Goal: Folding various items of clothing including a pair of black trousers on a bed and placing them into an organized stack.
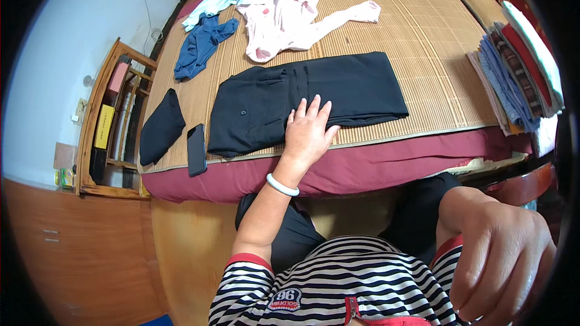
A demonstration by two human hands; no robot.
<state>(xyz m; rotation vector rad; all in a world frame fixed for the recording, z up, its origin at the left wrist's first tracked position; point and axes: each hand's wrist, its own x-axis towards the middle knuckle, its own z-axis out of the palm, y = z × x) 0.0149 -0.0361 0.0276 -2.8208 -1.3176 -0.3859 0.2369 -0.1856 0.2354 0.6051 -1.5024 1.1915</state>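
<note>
So the black trousers [356, 87] are lying folded into a long strip near the front of the bamboo mat [435, 42], right in front of the person. The left hand [307, 133] is resting palm-down at the near edge, around the middle of the strip, fingers a bit spread and laid out on the cloth. It's not clutching anything, just touching. A pale bangle [283, 185] is circling that wrist.

The right hand [504, 253] is hanging up close to the camera at lower right, well apart from the trousers. Its fingers are curling down and the palm's hidden, so can't tell how closed it is or whether it's holding anything.

As for the rest, a dark phone [196, 151] is lying just left of the trousers, with a black bundle [162, 128] beside it. Farther back, a pink top [281, 18] and a navy garment [202, 47] are sprawling loose. A clothes stack [513, 75] is sitting off to the right.
</note>
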